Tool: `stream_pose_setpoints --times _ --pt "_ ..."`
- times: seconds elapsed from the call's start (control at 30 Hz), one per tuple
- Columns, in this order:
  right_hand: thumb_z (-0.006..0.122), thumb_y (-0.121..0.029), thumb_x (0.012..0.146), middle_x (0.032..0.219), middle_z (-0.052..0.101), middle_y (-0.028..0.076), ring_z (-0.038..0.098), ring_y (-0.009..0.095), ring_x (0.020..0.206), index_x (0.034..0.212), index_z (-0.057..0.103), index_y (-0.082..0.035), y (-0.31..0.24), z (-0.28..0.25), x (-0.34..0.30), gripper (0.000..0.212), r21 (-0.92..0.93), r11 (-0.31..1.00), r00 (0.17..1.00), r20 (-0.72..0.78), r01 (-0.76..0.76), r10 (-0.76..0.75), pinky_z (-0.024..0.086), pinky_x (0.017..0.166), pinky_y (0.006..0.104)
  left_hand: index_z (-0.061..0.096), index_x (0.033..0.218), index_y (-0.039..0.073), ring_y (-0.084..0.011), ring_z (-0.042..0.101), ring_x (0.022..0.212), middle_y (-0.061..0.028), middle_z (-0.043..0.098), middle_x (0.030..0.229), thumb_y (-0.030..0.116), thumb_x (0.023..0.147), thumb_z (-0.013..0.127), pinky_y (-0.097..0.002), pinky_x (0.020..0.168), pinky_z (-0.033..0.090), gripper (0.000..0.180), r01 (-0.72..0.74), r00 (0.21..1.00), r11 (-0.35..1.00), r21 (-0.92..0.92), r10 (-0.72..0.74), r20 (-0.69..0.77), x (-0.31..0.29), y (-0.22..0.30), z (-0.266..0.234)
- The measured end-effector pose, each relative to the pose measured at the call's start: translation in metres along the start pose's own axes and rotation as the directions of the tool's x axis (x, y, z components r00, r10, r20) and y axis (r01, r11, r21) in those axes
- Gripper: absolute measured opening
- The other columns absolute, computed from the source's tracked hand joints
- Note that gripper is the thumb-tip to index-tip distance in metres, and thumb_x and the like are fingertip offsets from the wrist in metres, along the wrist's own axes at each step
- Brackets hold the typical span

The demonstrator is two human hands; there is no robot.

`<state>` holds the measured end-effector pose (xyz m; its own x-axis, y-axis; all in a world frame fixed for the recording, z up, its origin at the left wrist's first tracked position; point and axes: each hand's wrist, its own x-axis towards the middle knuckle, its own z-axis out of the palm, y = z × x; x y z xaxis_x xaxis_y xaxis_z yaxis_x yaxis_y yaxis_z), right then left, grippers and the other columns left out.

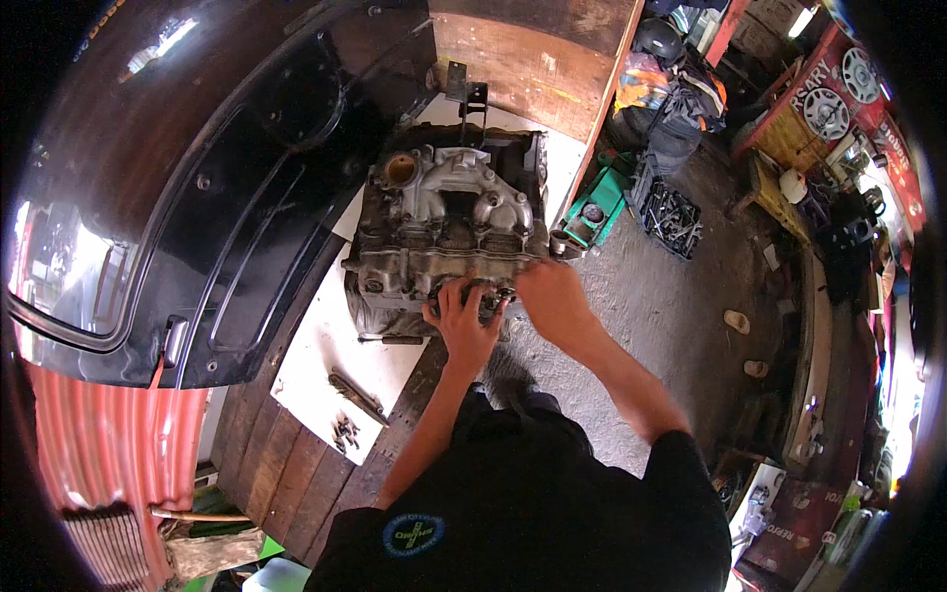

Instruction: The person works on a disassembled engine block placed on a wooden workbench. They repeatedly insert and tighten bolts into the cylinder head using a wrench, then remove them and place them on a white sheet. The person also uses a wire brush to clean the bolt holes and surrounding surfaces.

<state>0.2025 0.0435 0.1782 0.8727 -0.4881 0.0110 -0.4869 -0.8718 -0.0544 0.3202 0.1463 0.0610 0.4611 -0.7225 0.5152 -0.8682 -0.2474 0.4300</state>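
Head view: grimy grey engine block [449,227], left hand [464,321] and right hand [552,296] gripping its near edge.

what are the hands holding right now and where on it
Both hands, left and right, grip the near edge of the engine block; any small part there cannot be told.

- The engine block [449,232] is dull grey metal, with a rusty tan ring at one port.
- The board [326,370] beneath it is white.
- The car door panel [187,197] is glossy black.
- The corrugated sheet [109,444] is red, ribbed.
- The tray [597,207] is green.
- The workbench [286,464] is dark brown planks.
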Motion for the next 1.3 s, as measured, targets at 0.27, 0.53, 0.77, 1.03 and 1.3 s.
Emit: stream_pose_setpoints --times 0.27,0.53,0.77,1.03,1.3 --pt "0.07 -0.01 0.071 0.084 0.066 0.013 0.063 0.031 0.086 0.083 0.069 -0.004 0.009 0.016 -0.016 0.013 0.123 0.988 0.952 -0.3 0.099 -0.058 0.051 0.075 0.0397 0.066 0.098 0.019 -0.0243 0.041 0.128 0.0016 0.05 0.135 0.037 0.075 0.076 -0.0524 0.099 0.019 0.031 -0.058 0.998 0.993 -0.1 0.058 -0.005 -0.001 -0.005 -0.008" --pt "0.064 -0.001 0.086 0.089 0.067 0.015 0.068 0.028 0.081 0.098 0.064 0.002 -0.004 0.132 -0.072 0.013 0.862 0.491 0.764 -0.229 -0.129 0.603 0.053 0.071 0.0361 0.066 0.1 0.02 -0.0229 0.042 0.127 0.0023 0.053 0.131 0.041 0.074 0.077 -0.0506 0.099 0.019 0.035 -0.031 0.999 0.995 -0.092 0.032 0.002 0.003 0.002 -0.009" --pt "0.061 -0.004 0.09 0.086 0.067 0.013 0.066 0.02 0.078 0.101 0.063 0.002 -0.023 0.175 -0.061 0.013 0.942 0.33 0.716 -0.189 -0.061 0.672 0.051 0.07 0.031 0.065 0.106 0.019 -0.0241 0.043 0.129 0.0018 0.054 0.132 0.032 0.077 0.075 -0.0482 0.101 0.019 0.034 -0.038 0.997 0.982 -0.183 0.049 0.06 0.007 -0.001 -0.023" --pt "0.067 -0.012 0.088 0.082 0.068 0.013 0.066 0.021 0.069 0.096 0.062 -0.001 -0.031 0.178 -0.055 0.014 0.915 0.392 0.62 -0.254 -0.093 0.742 0.051 0.062 0.0331 0.057 0.118 0.003 -0.0319 0.047 0.125 -0.0122 0.055 0.129 0.015 0.088 0.064 -0.0437 0.105 0.03 0.034 -0.025 0.999 0.927 -0.374 0.013 -0.034 0.007 -0.022 -0.043" --pt "0.067 -0.007 0.086 0.075 0.064 0.01 0.062 0.018 0.061 0.09 0.059 -0.002 -0.009 0.129 -0.059 0.011 0.773 0.61 0.729 -0.317 -0.173 0.607 0.048 0.054 0.0346 0.05 0.126 -0.002 -0.0337 0.048 0.12 -0.0159 0.055 0.126 0.016 0.092 0.056 -0.0449 0.104 0.03 0.038 0.058 0.989 0.909 -0.412 -0.108 -0.101 -0.005 -0.034 -0.04"
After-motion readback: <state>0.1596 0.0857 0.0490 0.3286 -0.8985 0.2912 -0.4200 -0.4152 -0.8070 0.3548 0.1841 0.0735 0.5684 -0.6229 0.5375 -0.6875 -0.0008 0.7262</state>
